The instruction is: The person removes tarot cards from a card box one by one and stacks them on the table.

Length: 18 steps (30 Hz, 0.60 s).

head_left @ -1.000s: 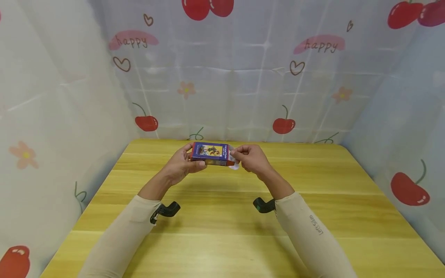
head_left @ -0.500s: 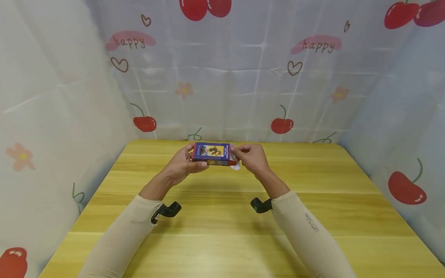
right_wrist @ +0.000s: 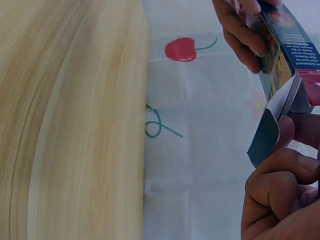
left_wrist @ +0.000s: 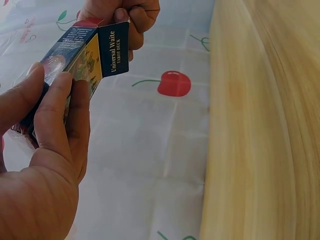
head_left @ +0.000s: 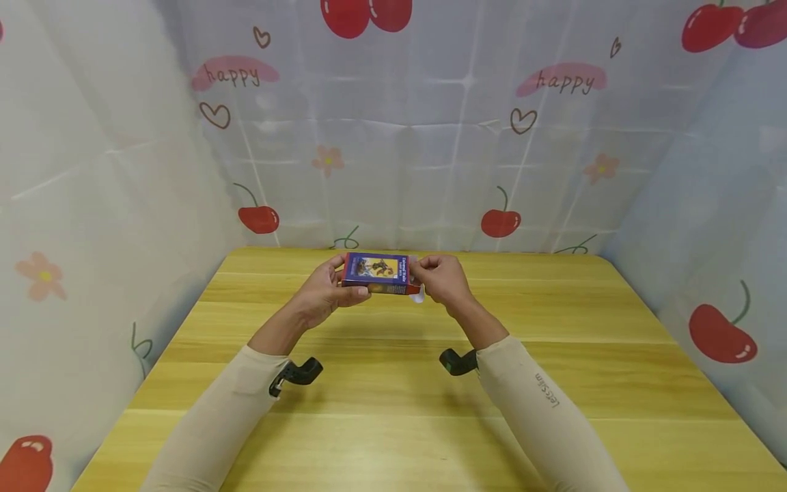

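Observation:
A tarot card box (head_left: 376, 268), blue with a yellow picture and red ends, is held above the table, lying sideways between the hands. My left hand (head_left: 315, 295) grips its left end, thumb on the near side and fingers behind. The box's right end is open. Its blue top flap (left_wrist: 114, 50), printed "Universal Waite Tarot Deck", sticks outward. My right hand (head_left: 445, 281) is at that opening, where thumb and forefinger pinch the end of the cards (right_wrist: 289, 104), whose pale layered edges show inside the flap. The other right fingers are curled. Most of the deck is hidden in the box.
Beneath the hands is a wooden table (head_left: 381, 389). A pale curtain (head_left: 393, 184) printed with cherries and hearts stands behind it and along both sides. Dark camera mounts (head_left: 301, 371) stick out from the sleeved wrists.
The box has shifted slightly right and my right hand slightly left, so the pale gap between the box's end and the right fingers is narrower. Both hands keep their holds.

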Each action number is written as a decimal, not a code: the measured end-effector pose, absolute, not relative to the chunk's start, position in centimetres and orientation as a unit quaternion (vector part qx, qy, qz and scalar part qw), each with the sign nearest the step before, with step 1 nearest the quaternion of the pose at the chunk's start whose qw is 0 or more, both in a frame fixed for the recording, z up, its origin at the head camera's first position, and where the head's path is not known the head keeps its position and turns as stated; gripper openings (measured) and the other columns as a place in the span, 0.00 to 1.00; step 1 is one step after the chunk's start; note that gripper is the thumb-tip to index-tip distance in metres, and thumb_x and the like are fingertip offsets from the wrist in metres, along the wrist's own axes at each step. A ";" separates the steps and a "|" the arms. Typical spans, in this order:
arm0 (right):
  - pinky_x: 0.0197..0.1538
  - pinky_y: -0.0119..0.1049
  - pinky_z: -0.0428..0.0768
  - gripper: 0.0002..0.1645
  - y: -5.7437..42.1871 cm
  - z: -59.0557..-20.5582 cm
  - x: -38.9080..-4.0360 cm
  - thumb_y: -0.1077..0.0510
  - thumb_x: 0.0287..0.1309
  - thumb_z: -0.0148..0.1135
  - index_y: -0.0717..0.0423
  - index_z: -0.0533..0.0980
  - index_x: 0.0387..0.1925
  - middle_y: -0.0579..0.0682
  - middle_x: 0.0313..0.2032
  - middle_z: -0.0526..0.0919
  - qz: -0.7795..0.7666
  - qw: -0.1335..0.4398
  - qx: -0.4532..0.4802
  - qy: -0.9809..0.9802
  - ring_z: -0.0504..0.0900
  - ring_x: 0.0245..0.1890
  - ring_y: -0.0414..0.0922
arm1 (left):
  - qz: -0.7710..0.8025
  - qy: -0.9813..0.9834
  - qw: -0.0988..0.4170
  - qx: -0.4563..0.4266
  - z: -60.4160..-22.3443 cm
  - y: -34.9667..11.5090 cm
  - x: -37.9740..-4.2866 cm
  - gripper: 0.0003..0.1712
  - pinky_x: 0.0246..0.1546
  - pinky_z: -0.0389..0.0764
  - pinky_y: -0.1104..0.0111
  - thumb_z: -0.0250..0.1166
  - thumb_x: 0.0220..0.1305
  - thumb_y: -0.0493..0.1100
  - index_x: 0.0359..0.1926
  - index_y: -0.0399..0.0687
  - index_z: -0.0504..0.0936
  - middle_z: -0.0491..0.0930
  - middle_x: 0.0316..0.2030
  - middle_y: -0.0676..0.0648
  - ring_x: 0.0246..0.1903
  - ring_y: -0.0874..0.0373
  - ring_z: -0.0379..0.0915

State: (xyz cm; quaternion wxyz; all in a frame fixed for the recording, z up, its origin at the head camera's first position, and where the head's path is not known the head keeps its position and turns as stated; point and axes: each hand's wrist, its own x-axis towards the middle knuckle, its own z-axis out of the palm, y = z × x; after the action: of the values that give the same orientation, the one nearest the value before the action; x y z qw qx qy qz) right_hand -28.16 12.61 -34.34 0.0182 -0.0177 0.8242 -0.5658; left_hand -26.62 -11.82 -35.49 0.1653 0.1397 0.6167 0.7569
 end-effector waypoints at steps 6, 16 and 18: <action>0.15 0.29 0.57 0.16 12.5 -34.3 -28.2 0.50 0.65 0.59 0.59 0.83 0.36 0.50 0.28 0.84 -0.566 0.031 -0.013 0.824 0.56 0.11 0.37 | 0.758 0.615 0.166 0.137 -35.8 -12.0 -26.7 0.43 0.53 0.85 0.62 0.67 0.60 0.28 0.71 0.45 0.56 0.79 0.50 0.46 0.50 0.53 0.82; 0.14 0.30 0.54 0.18 13.0 -34.5 -28.2 0.49 0.66 0.60 0.61 0.82 0.37 0.45 0.20 0.79 -0.587 0.058 -0.022 0.807 0.54 0.10 0.38 | 0.758 0.615 0.166 0.139 -35.9 -12.4 -26.7 0.45 0.50 0.86 0.64 0.69 0.59 0.29 0.72 0.46 0.56 0.79 0.50 0.46 0.49 0.55 0.82; 0.14 0.30 0.53 0.17 13.1 -34.5 -28.2 0.49 0.66 0.60 0.61 0.81 0.37 0.45 0.20 0.79 -0.593 0.063 -0.024 0.803 0.54 0.10 0.38 | 0.758 0.615 0.166 0.139 -35.8 -12.4 -26.6 0.45 0.50 0.87 0.65 0.68 0.59 0.29 0.72 0.46 0.55 0.79 0.50 0.46 0.47 0.56 0.82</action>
State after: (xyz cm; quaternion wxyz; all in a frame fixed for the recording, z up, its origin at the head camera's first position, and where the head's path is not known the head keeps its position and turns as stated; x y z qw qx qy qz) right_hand -28.16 13.10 -34.45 0.0634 -0.0242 0.8026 -0.5927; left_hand -26.60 -12.44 -35.84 0.1658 0.1385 0.6150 0.7583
